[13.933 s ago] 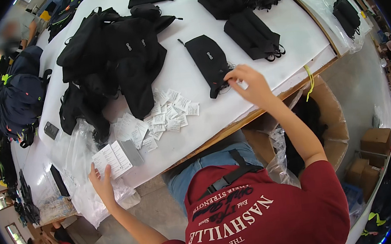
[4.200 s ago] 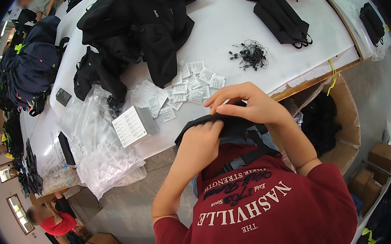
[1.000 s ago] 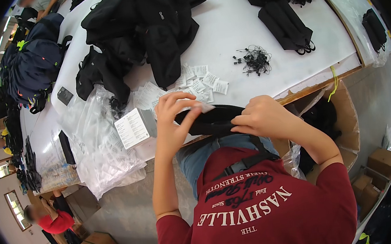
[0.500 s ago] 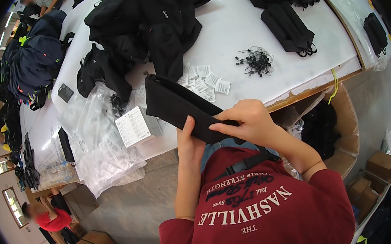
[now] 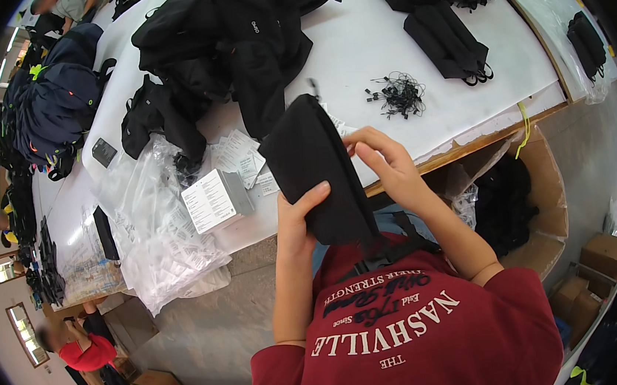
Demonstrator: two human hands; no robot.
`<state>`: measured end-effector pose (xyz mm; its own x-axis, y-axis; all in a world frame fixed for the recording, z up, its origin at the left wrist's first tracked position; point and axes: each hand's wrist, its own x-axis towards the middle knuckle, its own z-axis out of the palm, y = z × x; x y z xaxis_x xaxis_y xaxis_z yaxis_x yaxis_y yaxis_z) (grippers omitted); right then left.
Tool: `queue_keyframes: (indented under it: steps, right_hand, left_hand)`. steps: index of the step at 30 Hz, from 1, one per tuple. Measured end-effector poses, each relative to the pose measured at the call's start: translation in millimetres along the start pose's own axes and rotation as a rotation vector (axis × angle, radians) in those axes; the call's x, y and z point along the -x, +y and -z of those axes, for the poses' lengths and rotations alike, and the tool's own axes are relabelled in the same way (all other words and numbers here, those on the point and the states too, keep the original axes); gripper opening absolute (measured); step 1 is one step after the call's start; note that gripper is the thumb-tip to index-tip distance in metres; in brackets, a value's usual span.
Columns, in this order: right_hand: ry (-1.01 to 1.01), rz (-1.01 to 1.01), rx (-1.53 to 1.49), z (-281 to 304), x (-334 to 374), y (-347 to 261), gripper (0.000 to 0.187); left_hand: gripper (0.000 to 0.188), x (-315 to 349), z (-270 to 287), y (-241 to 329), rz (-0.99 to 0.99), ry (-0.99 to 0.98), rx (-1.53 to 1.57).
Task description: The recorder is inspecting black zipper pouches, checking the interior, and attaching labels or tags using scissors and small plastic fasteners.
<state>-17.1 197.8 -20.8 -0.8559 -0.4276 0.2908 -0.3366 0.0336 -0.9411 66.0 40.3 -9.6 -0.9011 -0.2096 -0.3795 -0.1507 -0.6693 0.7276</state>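
Well, the left hand [image 5: 297, 222] is clamped on a black pouch [image 5: 316, 171], thumb laid across the broad face and the fingers out of sight behind. The right hand [image 5: 389, 161] is at the pouch's right edge, its fingers loosely bent and the tips close against the fabric; whether they pinch anything there, I cannot tell. The pouch is tilted in the air over the near edge of the tabletop [image 5: 357, 43], in front of the wearer's maroon shirt [image 5: 402, 317].

Just left of it sits 1 block of white printed cards [image 5: 208, 202], with loose white labels [image 5: 238, 155] scattered beyond. Farther left, a crumpled clear plastic bag [image 5: 154, 244] droops over the near edge. To the right of the pouch lies a tangle of black cords [image 5: 397, 96], and past that a folded black bundle [image 5: 446, 42] with loops at its near end. A heap of black bags [image 5: 261, 45] spreads over the far left part. Below the near edge, at right, 1 open carton [image 5: 546, 195] holds dark material. Away to the left is a person in red [image 5: 90, 351].
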Motion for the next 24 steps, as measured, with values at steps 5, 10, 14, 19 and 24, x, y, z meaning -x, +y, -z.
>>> queue_keyframes:
  steps: [5,10,14,19,24]
  right_hand:
    - [0.175,0.110,0.032,2.9,-28.4,-22.1,0.025]
    - [0.301,0.231,0.218,4.5,-24.0,-15.5,0.014]
    - [0.256,0.160,0.127,5.1,-19.6,-15.5,0.012]
    - [0.004,0.066,-0.027,-3.2,1.4,-41.3,0.010]
    - [-0.243,0.054,-0.159,-5.9,14.3,-50.6,0.011]
  left_hand:
    - [0.042,6.3,-4.5,-3.3,0.133,-0.116,-0.077]
    - [0.042,8.8,-5.3,-3.8,0.151,-0.093,-0.092]
    - [0.042,4.8,-4.0,-6.6,0.151,-0.053,-0.041]
    - [0.038,-10.1,2.3,2.1,0.098,-0.063,0.201]
    - [0.029,-25.6,14.1,18.2,0.146,-0.119,0.442]
